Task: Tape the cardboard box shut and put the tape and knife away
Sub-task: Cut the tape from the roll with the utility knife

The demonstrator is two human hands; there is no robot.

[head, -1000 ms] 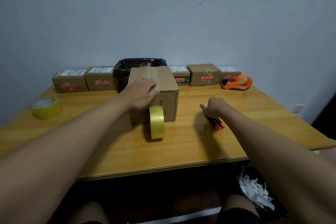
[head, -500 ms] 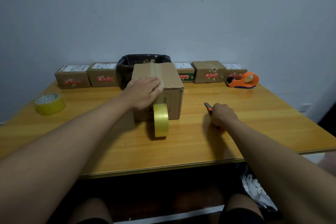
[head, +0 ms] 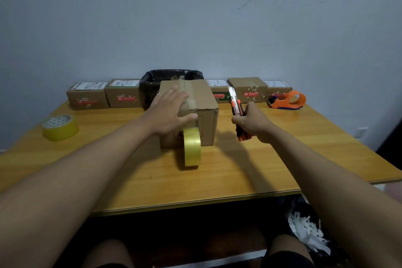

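A brown cardboard box stands mid-table with its top flaps closed and a strip of tape along the seam. My left hand lies flat on its top near the front edge, fingers spread. A yellow tape roll stands on edge against the box's front, its strip running up onto the box. To the right of the box, my right hand grips an orange and black utility knife, held above the table with the blade out and pointing away and up.
Several small labelled parcels line the wall, with a black-lined bin behind the box. An orange tape dispenser sits at the back right, a second yellow tape roll at the left. The wooden table's front edge is close to my knees.
My right hand has closed on the knife and lifted it off the table, swinging the blade upward. My left hand stays on the box top.
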